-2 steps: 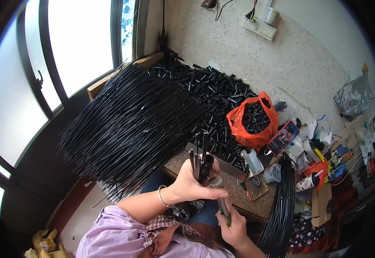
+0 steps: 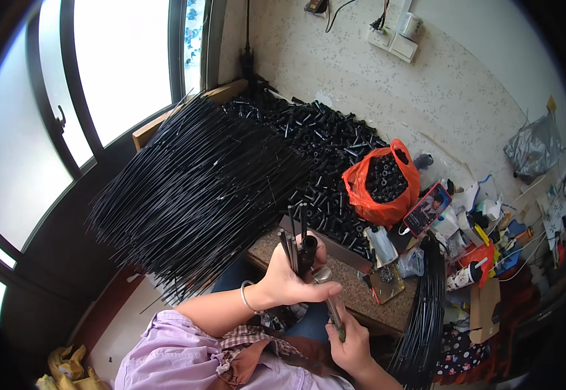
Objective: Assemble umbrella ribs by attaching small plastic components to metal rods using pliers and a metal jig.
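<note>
My left hand (image 2: 284, 278), with a white bangle at its wrist, is closed round several thin black rods (image 2: 288, 247) and a short black tube (image 2: 307, 252). The tube's open end faces up, and the rods stick out beside it. Below the tube, my right hand (image 2: 352, 343) grips a slim hand tool (image 2: 335, 316) with a dull greenish handle. Its broad metal head (image 2: 322, 275) sits close against the tube, under my left thumb. Whether the head touches the tube I cannot tell.
A large bundle of thin black rods (image 2: 192, 188) lies to the left. Behind are heaped black tubes (image 2: 335, 140) and an orange bag (image 2: 377, 205) of small black parts. A phone (image 2: 427, 209) leans at the right, above another rod bundle (image 2: 422, 312). The stone-patterned tabletop (image 2: 341, 276) lies beyond my hands.
My left hand has shifted very slightly, and the rods and tube in it have tilted a little to the left. My right hand keeps its hold on the tool.
</note>
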`<state>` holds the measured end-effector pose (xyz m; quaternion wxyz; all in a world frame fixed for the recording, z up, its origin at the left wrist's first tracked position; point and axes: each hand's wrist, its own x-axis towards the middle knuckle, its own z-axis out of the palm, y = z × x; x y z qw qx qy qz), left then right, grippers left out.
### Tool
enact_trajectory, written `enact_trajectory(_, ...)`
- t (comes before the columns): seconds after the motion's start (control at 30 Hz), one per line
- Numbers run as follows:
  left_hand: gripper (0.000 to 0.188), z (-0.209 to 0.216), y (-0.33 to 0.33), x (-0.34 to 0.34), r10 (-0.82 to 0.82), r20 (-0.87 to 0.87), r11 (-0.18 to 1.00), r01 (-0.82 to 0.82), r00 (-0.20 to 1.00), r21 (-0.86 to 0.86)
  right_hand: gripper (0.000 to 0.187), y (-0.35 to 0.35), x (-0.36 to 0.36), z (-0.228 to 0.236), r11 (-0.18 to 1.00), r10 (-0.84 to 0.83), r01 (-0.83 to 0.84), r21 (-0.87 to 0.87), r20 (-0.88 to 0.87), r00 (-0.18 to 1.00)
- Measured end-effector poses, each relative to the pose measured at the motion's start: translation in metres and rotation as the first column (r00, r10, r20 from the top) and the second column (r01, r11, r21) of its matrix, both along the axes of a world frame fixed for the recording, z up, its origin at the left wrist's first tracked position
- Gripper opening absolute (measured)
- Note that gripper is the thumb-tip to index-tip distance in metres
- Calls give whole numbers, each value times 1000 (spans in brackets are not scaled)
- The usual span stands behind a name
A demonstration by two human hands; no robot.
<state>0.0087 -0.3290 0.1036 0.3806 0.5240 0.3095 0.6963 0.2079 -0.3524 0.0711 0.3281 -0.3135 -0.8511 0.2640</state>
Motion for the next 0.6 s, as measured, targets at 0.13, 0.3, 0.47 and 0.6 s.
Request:
enact_trajectory(0.13,34,-18,-3,10,114,-20,991,-116,993,-68,41,-6,1,-4,985,0,4,-170,23,1000)
enact_trajectory(0.3,31,-5,-3,7,47,-102,998,-52,994,-46,39,1,10,-2,950,11,-12,-314,-4,1000)
enact_trajectory(0.47,31,2,-10,5,-49,18,990,50,999,-131,38,-6,3,6,979,-57,70,-192,74,996)
enact_trajectory(0.6,30,-11,-9,8,-62,-48,996,59,997,-59,36,-16,0,-3,975,-39,34,-221,-17,999)
